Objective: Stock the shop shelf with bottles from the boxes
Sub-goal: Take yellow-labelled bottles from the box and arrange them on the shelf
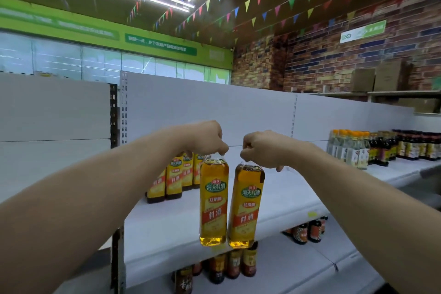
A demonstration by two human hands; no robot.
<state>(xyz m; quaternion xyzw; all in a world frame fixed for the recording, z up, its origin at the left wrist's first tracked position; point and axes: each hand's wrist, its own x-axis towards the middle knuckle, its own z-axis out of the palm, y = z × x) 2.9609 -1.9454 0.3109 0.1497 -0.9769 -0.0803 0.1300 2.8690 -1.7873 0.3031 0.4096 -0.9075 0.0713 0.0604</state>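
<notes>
Our left hand [210, 139] and right hand [259, 149] each pinch a cooking-wine bottle [213, 200] [245, 205] by its top, both hanging above the shelf [274, 198] front. So thin a pinch could slip, or the swinging bottles could topple the stocked row [176, 176] behind.

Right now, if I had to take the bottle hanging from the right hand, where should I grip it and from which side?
Probably round the labelled middle of the bottle, coming from its right. The right hand pinches its top, and the other bottle, hanging from the left hand, crowds its left side. The body is tall and straight-sided, tilted slightly.
</notes>
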